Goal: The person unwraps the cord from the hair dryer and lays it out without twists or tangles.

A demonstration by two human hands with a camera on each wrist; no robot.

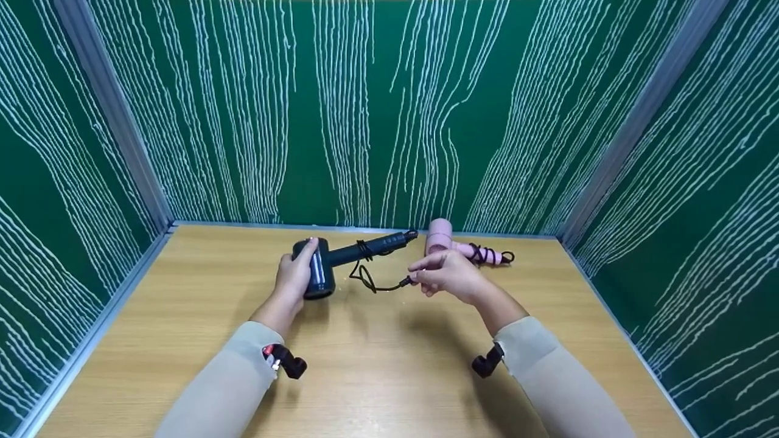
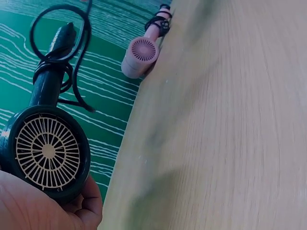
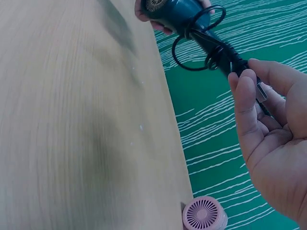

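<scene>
My left hand (image 1: 294, 272) grips a dark green hair dryer (image 1: 319, 271) by its head, holding it above the table. Its round rear grille (image 2: 48, 151) faces the left wrist camera, and its handle points right. A black cord (image 1: 363, 277) is wound round the handle, with one loose length hanging off. Between thumb and fingers, my right hand (image 1: 453, 277) pinches the end of that cord, where a metal USB plug (image 3: 261, 92) shows. Just behind the right hand lies a pink hair dryer (image 1: 439, 234), its own black cord (image 1: 484, 254) wrapped round the handle.
The wooden table (image 1: 377, 383) is bounded by green panels (image 1: 304, 121) with white wavy lines at the back and both sides. Metal frame posts (image 1: 115, 115) stand at the corners. Black wrist mounts (image 1: 289, 362) stick out inward from both sleeves.
</scene>
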